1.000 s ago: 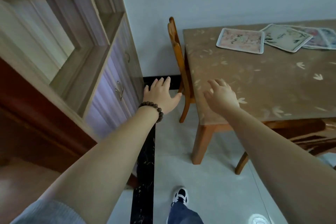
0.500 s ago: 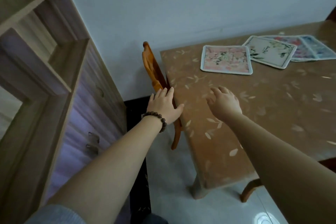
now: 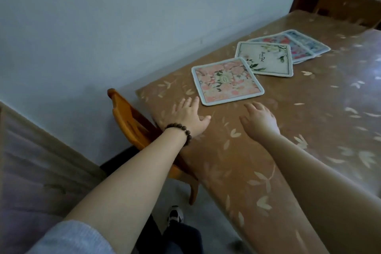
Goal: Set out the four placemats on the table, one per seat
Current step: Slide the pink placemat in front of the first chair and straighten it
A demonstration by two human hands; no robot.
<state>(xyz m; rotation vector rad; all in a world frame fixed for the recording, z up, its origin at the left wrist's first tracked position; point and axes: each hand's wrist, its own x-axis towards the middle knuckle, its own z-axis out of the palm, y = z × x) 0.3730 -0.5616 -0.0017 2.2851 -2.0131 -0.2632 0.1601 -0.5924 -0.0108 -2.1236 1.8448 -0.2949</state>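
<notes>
Four placemats are seen on the brown leaf-patterned tabletop [image 3: 257, 150], along its wall-side edge. The pink floral placemat [image 3: 226, 81] lies nearest the hands. Beyond it, the white leaf-print placemat [image 3: 266, 59], the red floral placemat [image 3: 292, 44] and the blue placemat [image 3: 311, 42] are fanned in overlap. The left hand [image 3: 188, 118], with a bead bracelet [image 3: 181, 130] at the wrist, is held spread and empty just beside the pink placemat's near corner. The right hand [image 3: 260, 119] is held loosely spread, empty, near that placemat. A wooden chair [image 3: 132, 123] is tucked against the tabletop's end.
</notes>
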